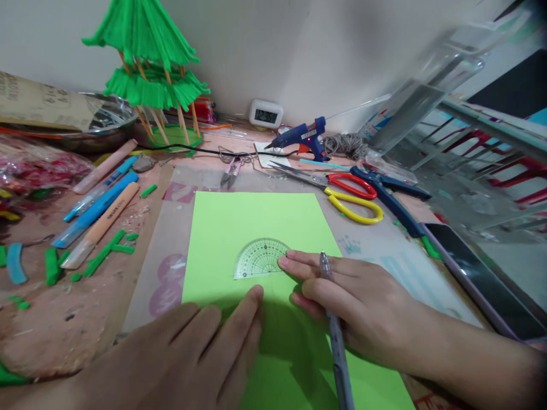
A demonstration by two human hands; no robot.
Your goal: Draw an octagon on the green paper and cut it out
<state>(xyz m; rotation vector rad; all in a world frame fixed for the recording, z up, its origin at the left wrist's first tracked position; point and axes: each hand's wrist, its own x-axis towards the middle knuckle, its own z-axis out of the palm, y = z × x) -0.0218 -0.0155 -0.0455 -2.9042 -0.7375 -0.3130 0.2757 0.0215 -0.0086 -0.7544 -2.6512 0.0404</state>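
The step in hand looks like positioning: at lower centre, the right hand (363,302) — its grip closed on a pen (335,324) — fingertips the clear protractor (261,259) on the green paper (256,222). The left hand (192,353) presses the sheet, open and flat. Next calls for steadying the protractor before marking.

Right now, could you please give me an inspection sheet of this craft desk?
Surface: worn pinkish desk under a clear mat.
Job's things: green paper flat on the mat; clear protractor on it; pen.
Clutter: scissors, glue gun, blue pliers, snips, markers, green scraps, green-roofed model, clock, phone.
Grippers: left hand flat on the paper; right hand holds the pen, fingertips at the protractor.
Cables: black cord across the back.
Surroundings: white wall; red chairs on the right.
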